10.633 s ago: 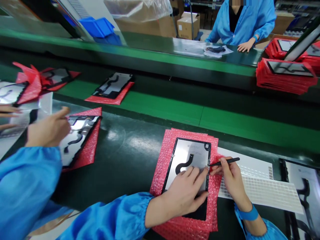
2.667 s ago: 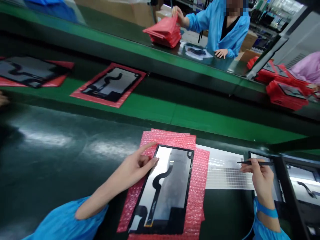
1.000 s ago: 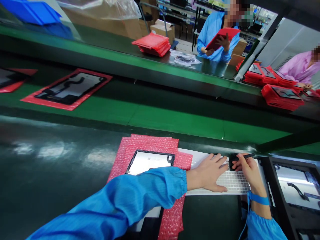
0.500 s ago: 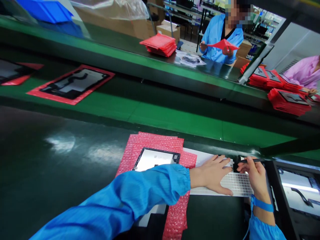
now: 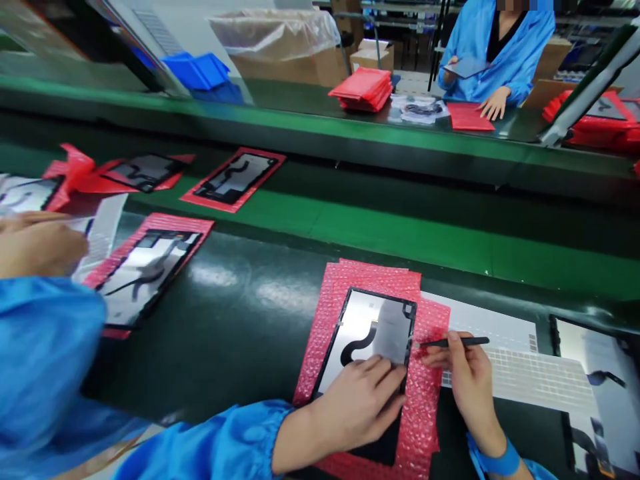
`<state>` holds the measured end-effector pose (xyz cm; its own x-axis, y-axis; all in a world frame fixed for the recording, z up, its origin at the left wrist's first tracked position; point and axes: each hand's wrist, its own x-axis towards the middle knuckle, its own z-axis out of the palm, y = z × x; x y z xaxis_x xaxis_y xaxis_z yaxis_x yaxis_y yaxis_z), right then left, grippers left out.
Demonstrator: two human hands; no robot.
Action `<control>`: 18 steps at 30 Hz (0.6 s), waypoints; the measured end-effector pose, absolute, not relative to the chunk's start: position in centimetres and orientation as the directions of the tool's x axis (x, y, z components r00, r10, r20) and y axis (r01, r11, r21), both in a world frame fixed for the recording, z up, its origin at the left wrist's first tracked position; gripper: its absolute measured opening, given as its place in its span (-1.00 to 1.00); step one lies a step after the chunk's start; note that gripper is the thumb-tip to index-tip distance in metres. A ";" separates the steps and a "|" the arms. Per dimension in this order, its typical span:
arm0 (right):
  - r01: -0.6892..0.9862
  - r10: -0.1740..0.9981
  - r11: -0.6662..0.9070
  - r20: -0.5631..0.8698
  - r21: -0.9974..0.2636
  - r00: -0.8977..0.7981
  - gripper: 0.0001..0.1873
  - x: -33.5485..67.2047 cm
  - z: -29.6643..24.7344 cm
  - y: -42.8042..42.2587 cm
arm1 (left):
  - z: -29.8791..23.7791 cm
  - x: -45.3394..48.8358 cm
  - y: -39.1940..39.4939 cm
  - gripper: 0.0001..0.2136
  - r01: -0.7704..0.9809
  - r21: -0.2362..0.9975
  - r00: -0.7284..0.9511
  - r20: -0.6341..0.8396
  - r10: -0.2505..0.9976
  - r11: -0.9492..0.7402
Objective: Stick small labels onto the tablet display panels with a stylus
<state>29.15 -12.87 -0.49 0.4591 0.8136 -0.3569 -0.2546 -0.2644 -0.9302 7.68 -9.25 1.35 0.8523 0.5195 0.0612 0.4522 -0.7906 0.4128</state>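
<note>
A flat display panel (image 5: 397, 327) with a black border and a curved black flex cable (image 5: 357, 350) lies on pink bubble-wrap bags (image 5: 425, 393). My left hand (image 5: 347, 403) rests on the panel's lower right part, fingers slightly bent and apart, gripping nothing. Black tweezers (image 5: 473, 341) are pinched in my right hand (image 5: 470, 383), their tip close to the panel's right edge. Whether the tip carries anything is too small to tell. Beneath and beside my right hand are a gridded sticker sheet (image 5: 545, 380) and a white sheet (image 5: 500, 327).
More panels (image 5: 605, 353) lie at the right. A co-worker's hand (image 5: 43, 243) is at the far left, near another panel (image 5: 150, 273) on pink wrap. Across the green conveyor (image 5: 350, 227), a person in blue (image 5: 500, 53) holds a panel beside stacked red bags (image 5: 363, 90).
My left hand has moved from the sticker sheet onto the panel. My right hand has brought the tweezers left to the panel's edge. The view has swung left, showing a co-worker's arm.
</note>
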 end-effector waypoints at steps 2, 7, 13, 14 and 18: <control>-0.263 0.810 -0.289 -0.381 -0.921 0.447 -0.46 28.3 -0.7 -12.9 | 0.9 7.4 -9.0 -0.68 0.467 0.399 0.836 0.092 0.541 -0.789; -0.257 0.800 -0.326 -0.411 -0.910 0.438 -0.48 27.8 -1.0 -13.5 | 0.7 7.5 -9.1 -0.64 0.447 0.380 0.841 0.131 0.525 -0.810; -0.238 0.804 -0.328 -0.402 -0.914 0.438 -0.47 27.4 -1.1 -13.8 | 0.5 7.3 -9.4 -0.61 0.450 0.366 0.835 0.152 0.530 -0.814; -0.237 0.805 -0.328 -0.401 -0.915 0.437 -0.46 27.4 -1.0 -13.7 | 0.5 7.3 -9.3 -0.61 0.451 0.360 0.836 0.148 0.528 -0.817; -0.236 0.809 -0.331 -0.404 -0.913 0.427 -0.47 27.4 -1.0 -13.7 | 0.7 7.3 -9.1 -0.60 0.443 0.354 0.855 0.111 0.507 -0.824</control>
